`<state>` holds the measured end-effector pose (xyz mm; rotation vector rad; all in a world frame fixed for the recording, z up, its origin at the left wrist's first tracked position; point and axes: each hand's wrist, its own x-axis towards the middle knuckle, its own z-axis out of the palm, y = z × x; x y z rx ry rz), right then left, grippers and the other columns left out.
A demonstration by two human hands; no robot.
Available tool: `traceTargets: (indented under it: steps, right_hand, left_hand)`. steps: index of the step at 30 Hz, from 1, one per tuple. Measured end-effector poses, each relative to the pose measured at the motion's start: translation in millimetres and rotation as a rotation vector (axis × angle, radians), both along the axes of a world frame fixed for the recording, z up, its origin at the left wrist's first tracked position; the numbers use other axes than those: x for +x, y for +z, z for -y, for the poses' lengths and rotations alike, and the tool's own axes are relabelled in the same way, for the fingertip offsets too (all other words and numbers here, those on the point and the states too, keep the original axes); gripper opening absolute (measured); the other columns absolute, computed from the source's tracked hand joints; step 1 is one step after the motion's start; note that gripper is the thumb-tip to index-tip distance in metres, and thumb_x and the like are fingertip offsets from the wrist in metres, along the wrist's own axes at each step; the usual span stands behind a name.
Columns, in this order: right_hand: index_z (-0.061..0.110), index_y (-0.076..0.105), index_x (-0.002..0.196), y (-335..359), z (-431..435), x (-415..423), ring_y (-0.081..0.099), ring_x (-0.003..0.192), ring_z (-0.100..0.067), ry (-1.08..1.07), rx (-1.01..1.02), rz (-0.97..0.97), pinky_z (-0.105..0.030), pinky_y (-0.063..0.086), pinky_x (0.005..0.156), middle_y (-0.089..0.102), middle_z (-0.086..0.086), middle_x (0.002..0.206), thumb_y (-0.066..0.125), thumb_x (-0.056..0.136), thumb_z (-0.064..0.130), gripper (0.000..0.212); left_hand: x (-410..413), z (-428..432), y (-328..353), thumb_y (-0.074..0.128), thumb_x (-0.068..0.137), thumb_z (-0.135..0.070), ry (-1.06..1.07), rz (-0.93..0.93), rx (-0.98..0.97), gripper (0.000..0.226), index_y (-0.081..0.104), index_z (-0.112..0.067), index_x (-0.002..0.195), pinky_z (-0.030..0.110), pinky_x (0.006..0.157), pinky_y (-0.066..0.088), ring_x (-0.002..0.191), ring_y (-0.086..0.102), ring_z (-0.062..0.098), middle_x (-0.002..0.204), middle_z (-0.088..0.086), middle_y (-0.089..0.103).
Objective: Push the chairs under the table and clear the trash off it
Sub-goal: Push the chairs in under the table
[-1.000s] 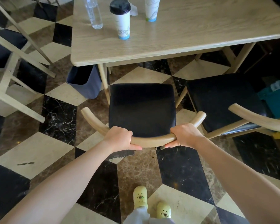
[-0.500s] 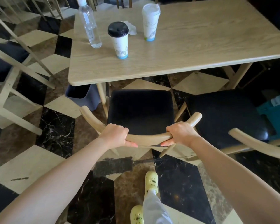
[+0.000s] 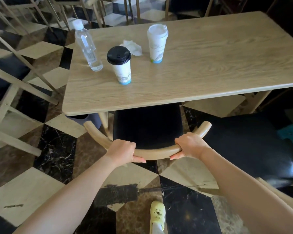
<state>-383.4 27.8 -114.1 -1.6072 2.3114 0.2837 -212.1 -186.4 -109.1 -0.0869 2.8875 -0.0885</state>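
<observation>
The left hand (image 3: pixel 121 150) and right hand (image 3: pixel 190 146) grip the curved back of the chair (image 3: pixel 147 125), fingers wrapped around it, one on each side, probably so the push goes straight. Its seat front is just under the worktop (image 3: pixel 210 68) edge. A bottle (image 3: pixel 88 46), black-lid cup (image 3: pixel 119 65), white-lid cup (image 3: pixel 156 43) and tissue (image 3: pixel 131 47) stand there, not yet cleared. A second chair (image 3: pixel 243 141) waits at right.

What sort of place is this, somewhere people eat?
Probably a cafe or casual eatery: a black-lidded takeaway cup and a white-lidded cup on a wooden table, matching wooden chairs around it, and a checkered marble floor.
</observation>
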Motion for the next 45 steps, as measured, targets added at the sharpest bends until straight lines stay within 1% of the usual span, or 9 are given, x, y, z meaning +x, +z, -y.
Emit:
traceTargets:
  steps: [4, 8, 12, 20, 23, 32, 37, 42, 45]
  right_hand:
    - [0.017, 0.058, 0.096, 0.3, -7.1, -24.1, 0.062, 0.085, -0.018, 0.035, 0.010, -0.006, -0.025, 0.042, 0.076, 0.066, 0.000, 0.091, 0.043, 0.077, 0.078, 0.066]
    - [0.018, 0.059, 0.098, -2.1, -10.8, -41.7, 0.062, 0.086, -0.018, 0.053, 0.029, 0.013, -0.031, 0.049, 0.085, 0.067, 0.001, 0.093, 0.043, 0.076, 0.079, 0.067]
    - [0.019, 0.059, 0.098, -6.9, -13.3, -44.8, 0.063, 0.086, -0.017, 0.075, 0.029, 0.012, -0.030, 0.048, 0.085, 0.067, 0.002, 0.093, 0.040, 0.076, 0.080, 0.068]
    - [0.019, 0.058, 0.098, -10.1, -15.6, -35.5, 0.061, 0.085, -0.016, 0.059, -0.005, 0.028, -0.027, 0.044, 0.083, 0.066, 0.002, 0.093, 0.040, 0.077, 0.079, 0.067]
    - [0.018, 0.058, 0.096, -7.0, -14.8, -32.5, 0.060, 0.084, -0.017, 0.044, 0.002, 0.027, -0.027, 0.043, 0.081, 0.066, 0.001, 0.092, 0.042, 0.077, 0.078, 0.065]
    - [0.019, 0.060, 0.095, 1.1, -11.8, -17.6, 0.060, 0.085, -0.017, -0.056, 0.031, 0.103, -0.024, 0.034, 0.077, 0.066, 0.002, 0.089, 0.048, 0.077, 0.076, 0.060]
    - [0.021, 0.059, 0.100, 4.4, -5.0, -17.2, 0.059, 0.089, -0.017, -0.097, 0.168, 0.150, -0.035, 0.036, 0.099, 0.064, 0.005, 0.091, 0.047, 0.076, 0.078, 0.063]
    - [0.022, 0.058, 0.125, 15.8, 4.2, -10.8, 0.051, 0.119, -0.025, -0.226, 0.290, 0.187, -0.053, 0.016, 0.115, 0.063, -0.001, 0.117, 0.055, 0.079, 0.069, 0.065]
    - [0.021, 0.048, 0.140, 30.0, 0.9, -9.3, 0.049, 0.126, -0.026, -0.347, 0.302, 0.302, -0.045, 0.029, 0.113, 0.057, -0.002, 0.133, 0.058, 0.086, 0.054, 0.064]
  left_hand:
    - [-14.3, -10.9, -6.9, -0.007, 0.056, -0.091, -0.041, -0.060, -0.005, 0.105, 0.060, -0.013, 0.080, 0.026, 0.052, 0.043, 0.057, 0.059, 0.015, 0.062, -0.005, 0.053]
    - [-26.3, -21.3, -9.8, 0.010, 0.065, -0.084, -0.027, -0.069, 0.024, 0.083, 0.053, -0.014, 0.077, 0.025, 0.055, 0.044, 0.061, 0.061, 0.016, 0.064, -0.003, 0.053]
    - [-26.4, -21.5, -18.2, -0.001, 0.059, -0.088, -0.052, -0.089, 0.031, 0.099, 0.059, -0.013, 0.082, 0.026, 0.057, 0.049, 0.064, 0.066, 0.017, 0.068, -0.002, 0.062]
    - [-18.1, -19.3, -18.9, -0.008, 0.068, -0.088, -0.028, -0.089, 0.054, 0.101, 0.062, -0.015, 0.065, 0.015, 0.038, 0.016, 0.038, 0.046, 0.011, 0.047, -0.008, 0.048]
    - [-17.5, -18.7, -18.5, -0.005, 0.062, -0.090, -0.062, -0.085, 0.068, 0.104, 0.064, -0.015, 0.083, 0.014, 0.044, 0.023, 0.054, 0.057, 0.013, 0.066, -0.005, 0.064]
    - [-12.6, -12.1, -11.5, 0.011, 0.059, -0.090, 0.048, 0.117, 0.085, 0.099, 0.062, -0.017, 0.103, 0.018, 0.059, 0.043, 0.070, 0.064, 0.012, 0.085, -0.004, 0.069]
    - [-17.9, -16.8, 2.9, 0.048, 0.075, -0.077, 0.218, 0.333, 0.231, 0.073, 0.060, -0.015, 0.111, 0.026, 0.074, 0.053, 0.084, 0.065, 0.017, 0.097, 0.000, 0.068]
    - [-27.3, -12.9, 8.9, 0.052, 0.081, -0.068, 0.341, 0.563, 0.389, 0.067, 0.055, -0.015, 0.121, 0.026, 0.077, 0.049, 0.093, 0.059, 0.015, 0.107, 0.000, 0.060]
    - [-32.8, -12.1, 19.6, 0.049, 0.086, -0.063, 0.305, 0.669, 0.373, 0.067, 0.048, -0.017, 0.135, 0.030, 0.089, 0.047, 0.106, 0.056, 0.017, 0.123, 0.001, 0.058]
